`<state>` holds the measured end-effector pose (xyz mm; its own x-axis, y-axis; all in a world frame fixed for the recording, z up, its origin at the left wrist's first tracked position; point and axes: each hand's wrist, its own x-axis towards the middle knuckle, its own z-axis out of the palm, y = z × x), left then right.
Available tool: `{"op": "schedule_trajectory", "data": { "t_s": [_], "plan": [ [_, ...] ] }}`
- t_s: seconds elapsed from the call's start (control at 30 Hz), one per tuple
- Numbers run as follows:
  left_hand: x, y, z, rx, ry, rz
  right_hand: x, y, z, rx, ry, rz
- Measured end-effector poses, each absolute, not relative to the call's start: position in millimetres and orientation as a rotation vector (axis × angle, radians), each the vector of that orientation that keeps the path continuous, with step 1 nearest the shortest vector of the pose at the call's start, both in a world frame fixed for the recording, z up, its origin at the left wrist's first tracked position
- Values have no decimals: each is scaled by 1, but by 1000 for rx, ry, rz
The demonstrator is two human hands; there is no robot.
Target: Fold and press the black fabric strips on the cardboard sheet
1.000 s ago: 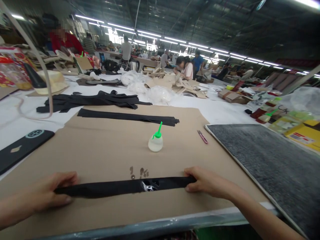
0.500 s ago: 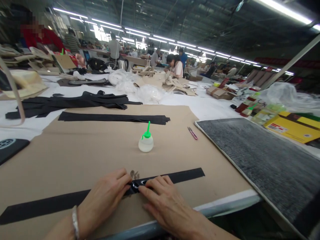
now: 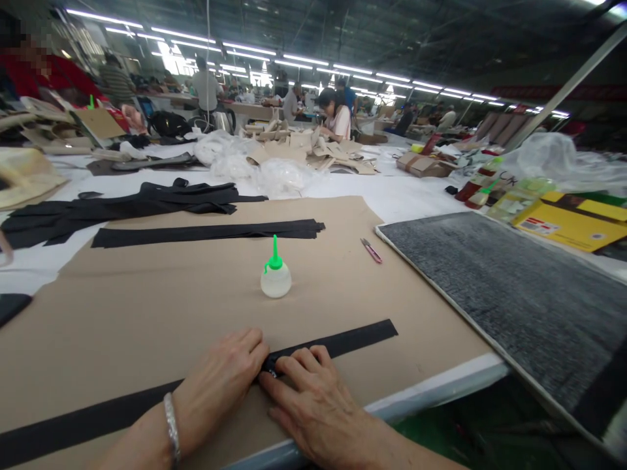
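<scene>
A long black strip (image 3: 360,339) lies across the brown sheet near the table's front edge. My left hand (image 3: 235,365) presses on its middle with the fingers curled, a bracelet on the wrist. Beside it, my right hand (image 3: 313,391) pinches the same stretch of strip between thumb and fingers. A small shiny dark patch shows between the two hands; the fingers cover most of it. Just beyond the hands stands a round squeeze bottle (image 3: 275,281) with a green nozzle, holding clear liquid. Pink-handled thread snips (image 3: 371,250) lie farther right.
Behind the bottle lie stacked black strips (image 3: 206,232) and a looser black pile (image 3: 122,205). A dark grey textured board (image 3: 504,287) juts along the right side. Near it are a yellow box (image 3: 578,222) and bottles. Clear plastic (image 3: 279,175) and brown pieces lie at the back; people sit beyond.
The view has shifted slightly to the right. My hands have closed together over the strip's middle, covering the wet marks and most of the shiny patch that showed before.
</scene>
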<state>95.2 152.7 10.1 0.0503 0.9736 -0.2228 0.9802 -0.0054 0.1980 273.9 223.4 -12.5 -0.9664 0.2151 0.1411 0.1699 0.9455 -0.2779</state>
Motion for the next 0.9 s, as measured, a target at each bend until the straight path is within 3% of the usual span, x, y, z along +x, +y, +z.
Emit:
{"op": "schedule_trajectory", "data": {
  "t_s": [0.3,0.5,0.9],
  "plan": [
    [94,157,2,2110,2049,-120,277,225,-16,-268,-2891,360],
    [91,149,5,1902,2025,109,277,225,-13,-252,-2898,346],
    [103,160,4,2067,1973,-58,278,226,-11,-247,-2911,299]
  ]
}}
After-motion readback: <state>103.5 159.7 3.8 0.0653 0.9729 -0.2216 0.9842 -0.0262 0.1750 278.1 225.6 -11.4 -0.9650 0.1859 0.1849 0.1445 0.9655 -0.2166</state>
